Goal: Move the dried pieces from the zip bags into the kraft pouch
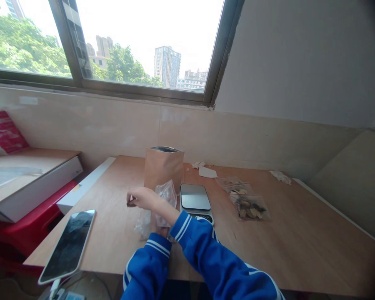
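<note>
OK, my right hand point(142, 197) pinches a small dark piece point(131, 203) left of frame centre, forearm crossed over my left one. Left hand point(158, 227) is at the clear plastic bag point(168, 192), lower centre; mostly hidden, so can't tell whether it's gripping. Kraft stand-up pouch point(163, 166), open-topped, behind the bag at centre. Digital scale point(195, 197) just right of it. Zip bags point(250, 197) of dried slices right of centre, smartphone point(68, 246) lower left.
</note>
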`<state>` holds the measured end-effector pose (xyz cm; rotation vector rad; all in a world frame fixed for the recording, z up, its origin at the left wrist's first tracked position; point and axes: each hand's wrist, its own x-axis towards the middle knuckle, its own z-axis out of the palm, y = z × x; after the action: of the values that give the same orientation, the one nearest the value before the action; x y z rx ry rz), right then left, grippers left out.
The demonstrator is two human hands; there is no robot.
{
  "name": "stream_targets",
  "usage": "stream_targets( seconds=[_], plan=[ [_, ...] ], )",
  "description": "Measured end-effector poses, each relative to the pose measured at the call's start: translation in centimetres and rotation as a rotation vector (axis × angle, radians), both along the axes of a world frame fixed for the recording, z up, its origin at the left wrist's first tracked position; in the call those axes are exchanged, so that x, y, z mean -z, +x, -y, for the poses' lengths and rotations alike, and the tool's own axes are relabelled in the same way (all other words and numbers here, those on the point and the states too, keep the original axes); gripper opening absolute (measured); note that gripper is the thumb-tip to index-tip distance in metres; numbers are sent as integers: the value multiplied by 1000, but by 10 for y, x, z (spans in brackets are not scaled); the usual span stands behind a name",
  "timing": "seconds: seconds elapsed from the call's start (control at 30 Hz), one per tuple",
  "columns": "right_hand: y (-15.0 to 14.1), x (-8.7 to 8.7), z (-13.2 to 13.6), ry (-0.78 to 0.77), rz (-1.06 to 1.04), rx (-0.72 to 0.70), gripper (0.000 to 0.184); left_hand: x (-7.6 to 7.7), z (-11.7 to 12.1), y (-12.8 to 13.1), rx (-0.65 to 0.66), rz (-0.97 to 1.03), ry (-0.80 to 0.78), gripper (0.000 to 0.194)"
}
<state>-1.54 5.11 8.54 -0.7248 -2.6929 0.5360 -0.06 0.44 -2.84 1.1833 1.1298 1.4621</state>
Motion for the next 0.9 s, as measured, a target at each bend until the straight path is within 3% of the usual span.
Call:
stream_targets(
  seconds=[0.1,0.17,0.27,0.33,0.5,0.7,0.83,0.9],
  plan=[
    [15,-53,-25,37,-355,97,12,-1,-4,2,-33,379,-105,39],
    [30,-86,-43,145,-516,268,15,-4,-3,3,-23,590,-182,50],
    [49,-110,-64,254,-579,489,20,-12,0,2,-43,865,-311,46],
    [58,-108,-72,261,-504,558,24,-17,2,2,-84,974,-377,42],
    [64,-91,-74,177,-350,570,29,-18,1,3,-106,972,-396,44],
    [59,-95,-80,150,-228,586,32,-10,-2,3,-82,989,-359,46],
    [62,-91,-74,294,-298,524,35,-9,-2,2,-69,967,-362,45],
    [68,-84,-62,373,-370,572,31,-9,-2,2,-67,947,-368,45]
  ],
)
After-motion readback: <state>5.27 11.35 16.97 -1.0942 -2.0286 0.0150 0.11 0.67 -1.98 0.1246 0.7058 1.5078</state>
